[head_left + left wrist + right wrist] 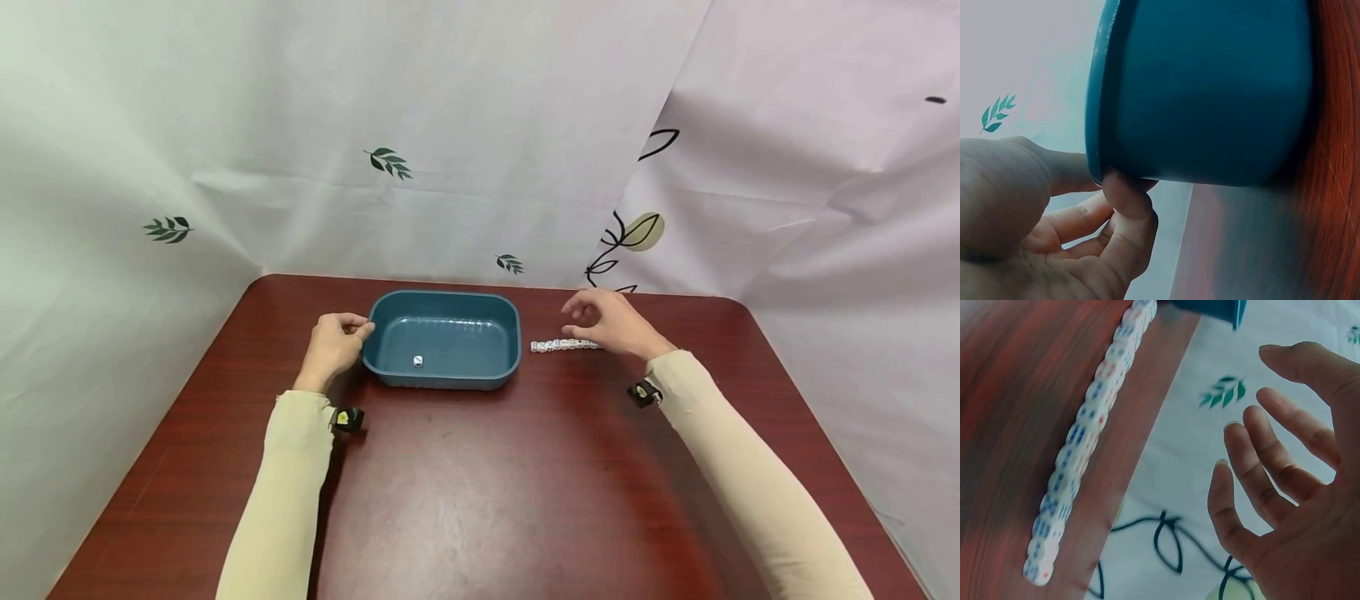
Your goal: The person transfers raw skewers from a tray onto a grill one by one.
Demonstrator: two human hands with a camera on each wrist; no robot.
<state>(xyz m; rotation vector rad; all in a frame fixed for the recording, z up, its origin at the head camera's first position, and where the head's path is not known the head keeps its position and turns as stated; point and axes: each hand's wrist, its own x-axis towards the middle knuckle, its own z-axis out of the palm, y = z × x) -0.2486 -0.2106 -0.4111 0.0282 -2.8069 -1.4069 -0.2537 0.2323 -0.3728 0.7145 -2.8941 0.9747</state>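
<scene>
A blue-green rectangular basin (442, 383) stands on the table, with one white die (417, 361) on its floor toward the near left. My left hand (337, 343) pinches the basin's left rim between thumb and fingers; the left wrist view shows the basin's outer wall (1210, 94) from close by. To the right of the basin lies a straight row of white dice (558, 345) with blue and red dots. Over the right part of that row hovers my right hand (611, 321), fingers loosely bent and holding nothing. In the right wrist view the row of dice (1079, 444) lies apart from the fingers.
The dark red-brown wooden table (465, 492) has rounded far corners. White cloth (480, 125) with leaf prints hangs behind its far edge and along both sides. A small black camera sits on each wrist.
</scene>
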